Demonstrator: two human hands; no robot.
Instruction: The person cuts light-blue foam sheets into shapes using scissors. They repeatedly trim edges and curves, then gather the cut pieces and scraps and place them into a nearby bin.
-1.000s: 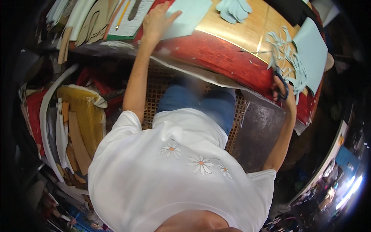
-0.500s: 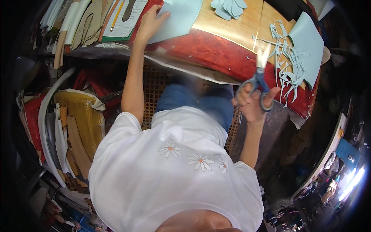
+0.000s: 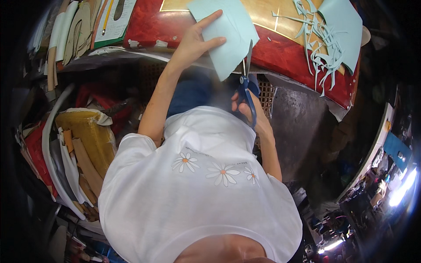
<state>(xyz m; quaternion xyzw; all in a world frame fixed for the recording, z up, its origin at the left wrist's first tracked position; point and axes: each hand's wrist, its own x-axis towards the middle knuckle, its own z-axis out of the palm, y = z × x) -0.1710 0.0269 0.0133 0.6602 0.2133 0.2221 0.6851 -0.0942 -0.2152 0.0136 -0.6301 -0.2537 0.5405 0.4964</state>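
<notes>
My left hand (image 3: 198,43) grips a pale blue sheet (image 3: 228,37), index finger and thumb stretched across its upper face; the other fingers are mostly hidden. The sheet hangs partly over the table's near edge. In my right hand (image 3: 258,116) is a pair of blue-handled scissors (image 3: 244,80), fingers through the handles. Its blades point away from me and stand apart, close by the sheet's right edge. Whether they touch the sheet I cannot tell.
The red-bordered table (image 3: 151,26) carries a heap of thin pale blue offcuts (image 3: 322,55) and a larger pale blue piece (image 3: 344,35) at right. A pencil (image 3: 106,19) lies on written paper (image 3: 123,22) at left. Rolled materials (image 3: 61,30) crowd the far left.
My left hand has brought the sheet right and nearer to me. The scissors have swung left from beside the offcuts to the sheet's edge. The stack of small cut pieces has left the view.
</notes>
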